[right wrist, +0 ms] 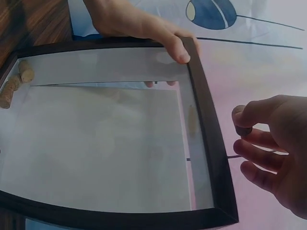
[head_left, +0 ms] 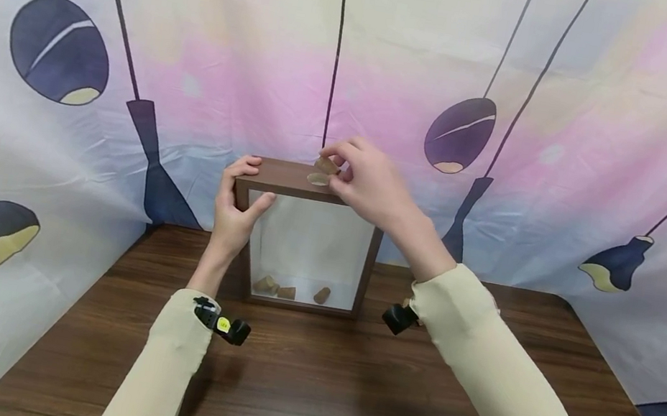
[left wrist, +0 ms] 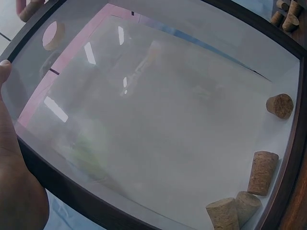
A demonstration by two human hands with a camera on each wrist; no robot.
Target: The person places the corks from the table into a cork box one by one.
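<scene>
A shallow brown-framed box (head_left: 280,174) with a clear front stands upright on the table. Its top edge has a round hole (head_left: 316,179). My left hand (head_left: 232,221) grips the box's upper left corner, thumb on the front and fingers over the top. Between thumb and fingertips, my right hand (head_left: 373,181) pinches a cork (head_left: 326,165) just above the hole; the right wrist view shows this held cork (right wrist: 243,130) apart from the frame. Inside, several tapered corks lie along the bottom, among them a single cork (left wrist: 280,106) and a longer cork (left wrist: 263,172).
More loose corks (left wrist: 290,21) lie outside the box, beyond its right side in the left wrist view. The dark wooden table (head_left: 305,385) extends toward me. A cloth backdrop (head_left: 236,40) printed with lamps hangs close behind the box.
</scene>
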